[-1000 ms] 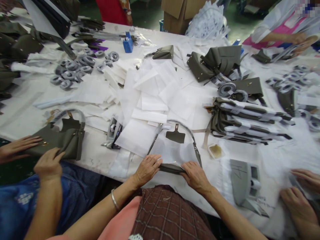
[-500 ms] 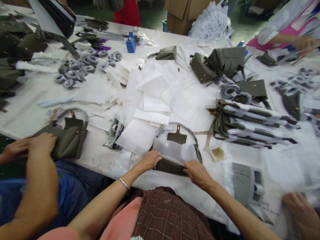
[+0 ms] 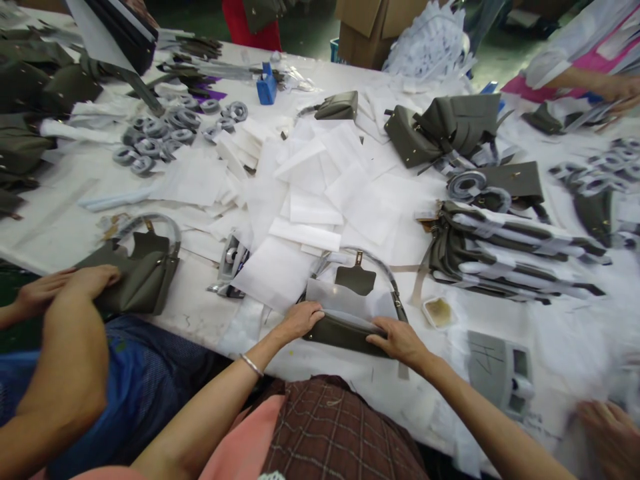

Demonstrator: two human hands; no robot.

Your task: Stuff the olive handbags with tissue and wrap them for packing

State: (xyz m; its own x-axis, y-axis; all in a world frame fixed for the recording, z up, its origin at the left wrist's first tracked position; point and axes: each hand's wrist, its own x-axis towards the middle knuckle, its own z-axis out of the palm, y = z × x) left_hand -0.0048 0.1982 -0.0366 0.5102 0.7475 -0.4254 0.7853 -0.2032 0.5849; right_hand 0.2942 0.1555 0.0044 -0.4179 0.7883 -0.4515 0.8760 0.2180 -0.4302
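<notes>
Directly before me on the table lies an olive handbag (image 3: 345, 339), its wrapped handle arching away from me. A translucent white sheet (image 3: 345, 299) covers part of it, below the dark flap tab (image 3: 355, 280) with its metal clasp. My left hand (image 3: 303, 320) grips the bag's near edge and the sheet at the left corner, fingers closed. At the right corner my right hand (image 3: 397, 339) pinches the same edge between thumb and fingers. The undersides of both grips are hidden.
White paper sheets (image 3: 313, 207) pile up beyond the bag. Tape dispensers (image 3: 231, 260) (image 3: 500, 373) flank me, with a small dish (image 3: 439, 312) and stacked bag parts (image 3: 500, 247) to the right. A co-worker's hands (image 3: 90, 280) rest on another handbag (image 3: 137, 273) at left.
My right hand has shifted slightly along the bag's edge, its thumb now more visible. My left hand stays in place. The whole view has moved a little.
</notes>
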